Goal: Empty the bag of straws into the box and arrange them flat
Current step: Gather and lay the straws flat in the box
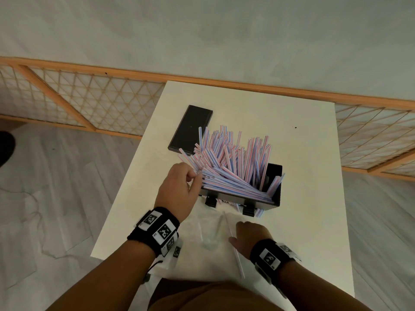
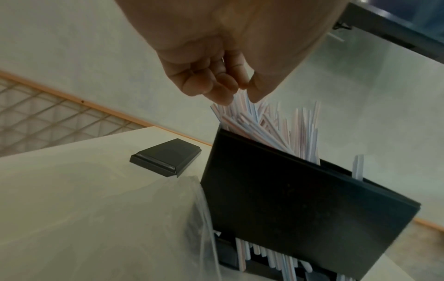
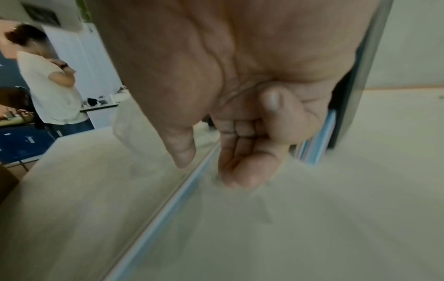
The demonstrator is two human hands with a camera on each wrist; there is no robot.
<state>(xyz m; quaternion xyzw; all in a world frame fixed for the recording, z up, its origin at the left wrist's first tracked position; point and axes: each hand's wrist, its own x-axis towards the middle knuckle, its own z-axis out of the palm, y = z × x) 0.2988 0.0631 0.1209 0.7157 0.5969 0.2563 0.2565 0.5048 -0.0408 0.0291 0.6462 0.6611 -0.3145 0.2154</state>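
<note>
A black box (image 1: 275, 194) stands mid-table, crammed with striped pink-and-blue straws (image 1: 233, 160) that fan upward and lean left over its rim. My left hand (image 1: 197, 176) is at the box's left end and pinches a few straw tips (image 2: 242, 98) between thumb and fingers. A few straws poke out under the box's front (image 2: 264, 256). The clear plastic bag (image 1: 206, 230) lies flat on the table in front of the box. My right hand (image 3: 206, 171) is low over a loose straw (image 3: 168, 199) on the table, thumb and curled fingers closing on either side of it.
The black box lid (image 1: 190, 129) lies on the white table (image 1: 303, 142) behind and left of the box. A wooden lattice screen (image 1: 89, 97) runs along the wall. In the right wrist view another person (image 3: 48, 85) stands some way off.
</note>
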